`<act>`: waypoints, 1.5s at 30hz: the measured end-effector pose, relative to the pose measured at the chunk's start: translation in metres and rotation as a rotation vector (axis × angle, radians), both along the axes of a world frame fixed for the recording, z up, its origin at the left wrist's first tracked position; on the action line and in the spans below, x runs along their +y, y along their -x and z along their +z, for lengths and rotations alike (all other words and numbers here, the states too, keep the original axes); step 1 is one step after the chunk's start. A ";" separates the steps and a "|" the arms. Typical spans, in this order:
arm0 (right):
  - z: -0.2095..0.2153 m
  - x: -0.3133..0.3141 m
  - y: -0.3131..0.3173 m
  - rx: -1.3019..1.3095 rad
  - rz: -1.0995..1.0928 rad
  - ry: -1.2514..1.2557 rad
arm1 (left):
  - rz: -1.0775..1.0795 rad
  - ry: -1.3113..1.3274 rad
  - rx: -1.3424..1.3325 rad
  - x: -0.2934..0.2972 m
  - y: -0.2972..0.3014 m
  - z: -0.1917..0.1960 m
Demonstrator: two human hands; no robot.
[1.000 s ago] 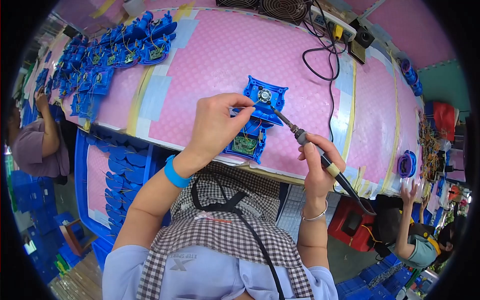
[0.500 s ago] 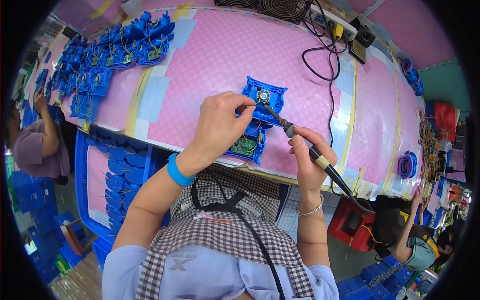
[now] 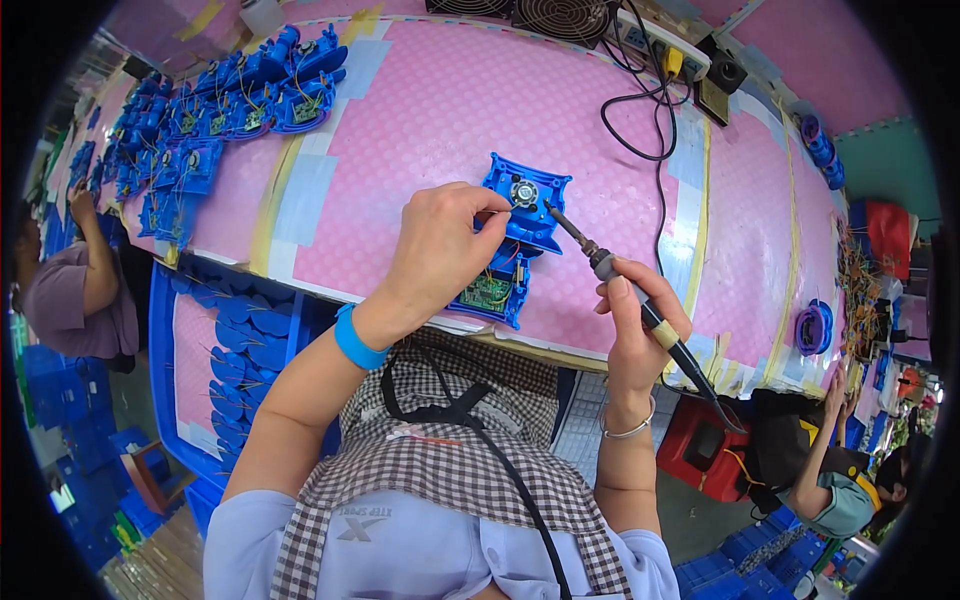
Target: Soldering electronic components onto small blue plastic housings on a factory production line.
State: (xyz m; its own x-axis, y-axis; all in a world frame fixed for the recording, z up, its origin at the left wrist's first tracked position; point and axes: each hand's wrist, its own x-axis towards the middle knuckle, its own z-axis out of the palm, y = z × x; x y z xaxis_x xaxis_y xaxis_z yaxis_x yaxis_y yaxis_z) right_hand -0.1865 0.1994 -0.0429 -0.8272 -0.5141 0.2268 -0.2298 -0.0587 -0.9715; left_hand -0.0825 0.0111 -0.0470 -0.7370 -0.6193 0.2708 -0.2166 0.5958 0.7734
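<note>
In front of me lies a blue plastic housing [image 3: 540,222] in two joined halves. Its far half carries a small round speaker [image 3: 524,194]; the near half holds a green circuit board [image 3: 486,293]. My left hand [image 3: 440,245] pinches a thin wire [image 3: 511,209] beside the speaker, covering part of the housing's left side. A soldering iron [image 3: 600,262] is gripped pen-like in my right hand [image 3: 643,315]. Its tip stands just right of the speaker, near the housing's right edge; whether it touches the plastic I cannot tell.
Rows of similar blue housings [image 3: 255,95] with boards and wires stand at the far left. A blue bin [image 3: 165,370] of blue parts is below the table edge. Far right are a power strip [image 3: 640,40], cables and an iron stand [image 3: 727,75]. Other people work at both sides.
My right hand has drawn the soldering iron back to the right, so its tip has left the speaker's edge. The left hand keeps its pinch, almost unmoved.
</note>
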 end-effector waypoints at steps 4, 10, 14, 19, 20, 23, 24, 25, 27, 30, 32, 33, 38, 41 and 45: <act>0.002 0.009 0.005 0.023 -0.073 0.004 | -0.021 0.011 -0.002 -0.001 0.005 0.002; 0.002 0.025 0.015 -0.017 -0.113 0.023 | 0.004 -0.025 -0.077 -0.003 0.004 -0.005; 0.001 0.053 0.031 0.064 -0.152 0.209 | -0.008 -0.014 -0.076 -0.003 -0.001 -0.012; 0.011 0.093 0.053 0.163 -0.338 0.264 | -0.015 -0.028 -0.110 0.000 0.003 -0.004; 0.011 0.100 0.058 0.169 -0.369 0.266 | 0.006 -0.048 -0.147 0.000 0.004 -0.004; 0.012 0.120 0.075 0.188 -0.468 0.248 | -0.003 0.076 -0.074 -0.003 0.002 -0.006; 0.012 0.127 0.083 0.202 -0.539 0.221 | 0.013 0.189 -0.016 -0.003 0.001 -0.003; 0.014 0.136 0.095 0.429 -0.733 0.035 | 0.011 0.197 -0.010 0.001 -0.003 0.003; 0.002 0.168 0.135 0.674 -0.981 -0.154 | 0.008 0.234 -0.006 0.021 -0.010 0.018; 0.010 0.212 0.181 0.785 -1.124 -0.207 | -0.175 0.327 -0.185 0.049 0.003 0.024; -0.005 0.228 0.209 0.770 -1.249 -0.412 | -0.215 0.371 -0.249 0.054 0.011 0.020; -0.009 0.224 0.219 0.764 -1.236 -0.394 | -0.231 0.441 -0.365 0.047 0.010 0.016; -0.063 0.247 0.280 1.425 -1.071 -0.751 | -0.132 0.473 -0.308 0.007 -0.016 0.003; -0.072 0.271 0.269 1.083 -0.833 -0.154 | 0.037 0.464 -0.255 -0.010 -0.049 0.015; -0.022 0.192 0.186 0.695 -0.856 -0.137 | 0.290 0.464 -0.437 -0.041 -0.121 0.041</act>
State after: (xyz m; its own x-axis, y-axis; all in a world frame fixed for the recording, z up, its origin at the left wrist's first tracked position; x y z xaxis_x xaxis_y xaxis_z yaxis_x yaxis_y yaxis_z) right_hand -0.3721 0.3911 -0.0645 -0.6356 0.1100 0.7641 -0.6405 0.4775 -0.6015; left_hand 0.0382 -0.0299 -0.0056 -0.6612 -0.6995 0.2712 -0.6498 0.7146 0.2588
